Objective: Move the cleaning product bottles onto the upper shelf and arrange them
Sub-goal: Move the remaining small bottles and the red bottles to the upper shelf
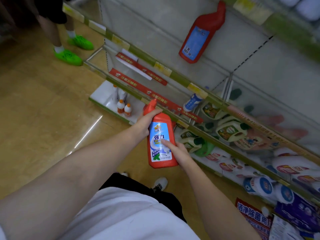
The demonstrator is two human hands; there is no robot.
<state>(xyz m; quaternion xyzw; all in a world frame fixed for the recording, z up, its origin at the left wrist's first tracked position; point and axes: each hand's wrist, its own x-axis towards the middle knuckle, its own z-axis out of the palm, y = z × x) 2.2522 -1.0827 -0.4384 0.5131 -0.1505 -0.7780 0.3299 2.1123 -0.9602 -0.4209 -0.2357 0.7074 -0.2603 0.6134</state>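
I hold a red cleaning bottle (160,137) with a blue-and-white label in front of the shelving, its angled cap pointing up. My left hand (144,124) grips its neck and shoulder. My right hand (174,151) wraps the lower right side, thumb lying across the label. A second red bottle (201,34) of the same kind stands alone on the upper shelf (245,54), which is otherwise bare and white.
Lower shelves hold green-capped jugs (226,131), a blue-and-white bottle (192,102) and white tubs (259,185). Orange-capped bottles (123,108) stand on the bottom-left shelf. Another person's legs in green shoes (69,55) stand on the tan floor at the upper left.
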